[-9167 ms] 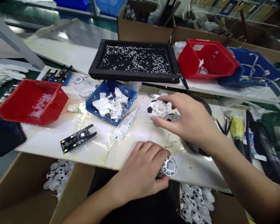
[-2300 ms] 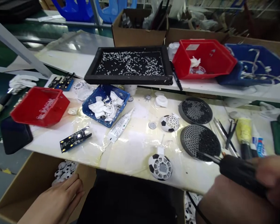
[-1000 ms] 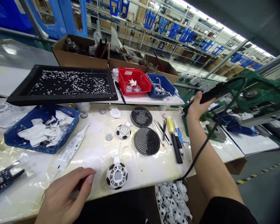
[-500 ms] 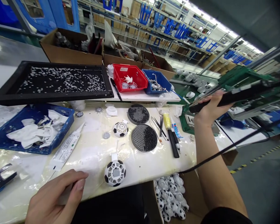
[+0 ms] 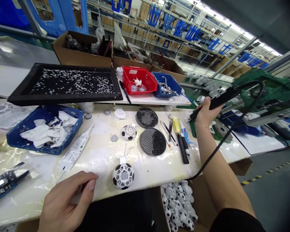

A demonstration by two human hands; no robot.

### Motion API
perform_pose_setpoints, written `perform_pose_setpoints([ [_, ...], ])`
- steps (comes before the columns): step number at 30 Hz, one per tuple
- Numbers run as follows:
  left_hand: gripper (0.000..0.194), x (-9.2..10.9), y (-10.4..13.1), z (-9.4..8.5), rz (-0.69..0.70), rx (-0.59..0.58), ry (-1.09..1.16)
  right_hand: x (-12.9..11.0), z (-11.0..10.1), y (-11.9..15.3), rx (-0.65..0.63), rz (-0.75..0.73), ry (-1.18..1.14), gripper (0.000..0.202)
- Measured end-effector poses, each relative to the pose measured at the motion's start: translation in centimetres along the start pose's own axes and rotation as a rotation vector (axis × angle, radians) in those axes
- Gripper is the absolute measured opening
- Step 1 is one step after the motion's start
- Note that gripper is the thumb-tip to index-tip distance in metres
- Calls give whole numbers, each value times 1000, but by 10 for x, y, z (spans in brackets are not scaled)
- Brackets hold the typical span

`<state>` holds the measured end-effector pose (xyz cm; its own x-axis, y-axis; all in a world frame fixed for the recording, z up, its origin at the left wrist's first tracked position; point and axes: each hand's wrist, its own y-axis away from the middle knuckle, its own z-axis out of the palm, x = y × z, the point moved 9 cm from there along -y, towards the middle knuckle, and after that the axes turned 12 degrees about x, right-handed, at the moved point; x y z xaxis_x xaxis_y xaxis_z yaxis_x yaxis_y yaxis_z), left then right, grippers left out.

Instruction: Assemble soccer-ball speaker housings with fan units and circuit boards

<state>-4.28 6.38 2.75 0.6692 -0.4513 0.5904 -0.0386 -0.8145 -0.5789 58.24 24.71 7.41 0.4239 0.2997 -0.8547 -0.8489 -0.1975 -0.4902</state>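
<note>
My right hand (image 5: 205,112) is raised at the right, with its fingers wrapped round a long black corded tool (image 5: 216,101). A black cable runs from the tool's far end and a dark cord passes below my forearm; the tool's exact kind is unclear. My left hand (image 5: 70,196) hovers over the table's front edge, loosely curled, a gap between thumb and index finger, nothing seen in it. Right of it stands a small black-and-white football-patterned ball shell (image 5: 123,176) with a square opening. Behind lies a second football-patterned half (image 5: 129,132), beside a round silver disc (image 5: 114,138).
Two round black trays (image 5: 153,142) hold small beads. Tweezers, a yellow-and-black tool (image 5: 180,138) and a glue tube (image 5: 78,146) lie around. Blue bin (image 5: 70,141) with white scraps, circuit board (image 5: 7,180), black tray (image 5: 21,93), red bin (image 5: 139,80). A box of football-patterned pieces (image 5: 180,206) stands below.
My right hand has shifted left and down a little with the black tool, which now tilts more steeply. The whole view has slid slightly. My left hand keeps its shape.
</note>
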Motion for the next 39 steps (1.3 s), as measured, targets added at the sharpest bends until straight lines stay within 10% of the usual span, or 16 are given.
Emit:
perform_pose_setpoints([
  [39,10,8,-3,-4,23,5,20,-13,-21,11,82,42,-47,39],
])
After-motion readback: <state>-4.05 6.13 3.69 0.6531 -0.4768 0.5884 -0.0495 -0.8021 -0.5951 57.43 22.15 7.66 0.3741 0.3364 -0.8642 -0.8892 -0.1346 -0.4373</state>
